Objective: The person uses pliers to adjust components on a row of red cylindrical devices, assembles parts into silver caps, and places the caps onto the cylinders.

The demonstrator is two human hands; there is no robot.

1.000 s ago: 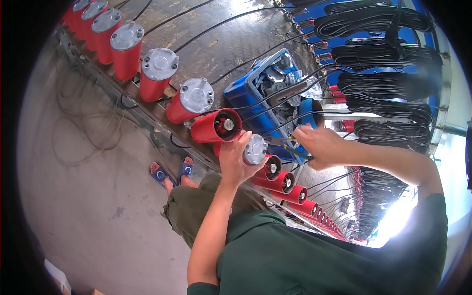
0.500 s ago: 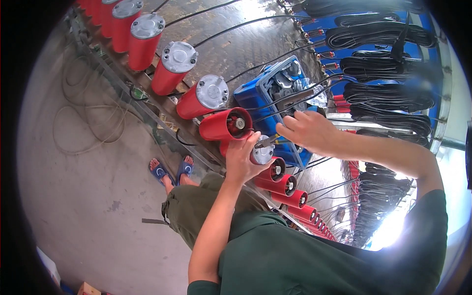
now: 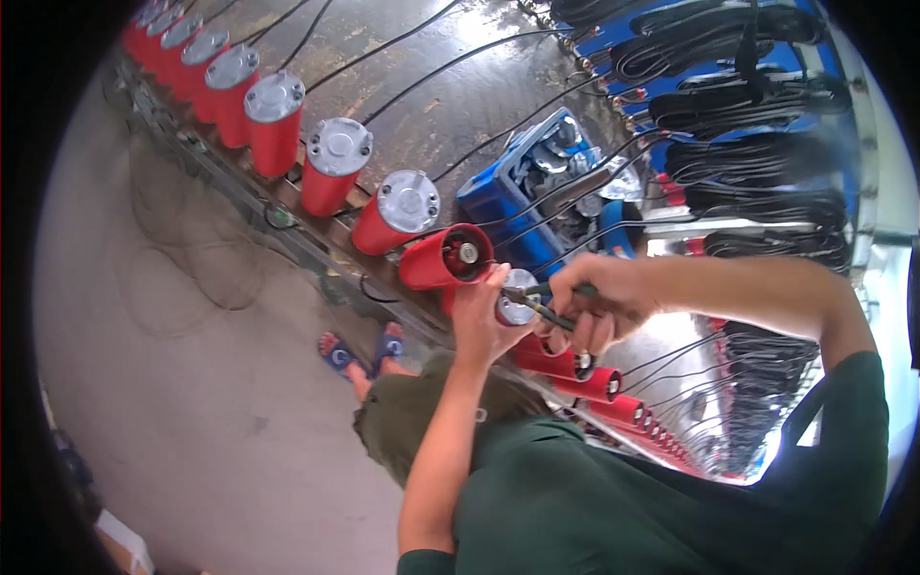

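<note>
My left hand [image 3: 479, 321] is closed round a red cylinder, mostly hidden by the fingers, whose grey metal cap [image 3: 520, 284] faces up. In my right hand [image 3: 609, 292] is a pair of pliers [image 3: 548, 310] with green handles. The pliers' jaws reach over the cap, close to my left fingertips; I cannot make out what they grip, if anything. Just left of my left hand, an open red cylinder [image 3: 422, 263] leans with its round metal inner part showing.
Capped red cylinders [image 3: 385, 233] line the bench edge to the far left; open ones [image 3: 604, 385] continue to the right. A blue crate [image 3: 489, 196] of dark and grey parts stands behind my hands. Black cables cross the bench [image 3: 441, 96] to coiled cable bundles [image 3: 709, 105].
My right hand has moved down and nearer, and the pliers' handles are now spread across the cap. My left hand stays on the capped cylinder. The view has shifted slightly.
</note>
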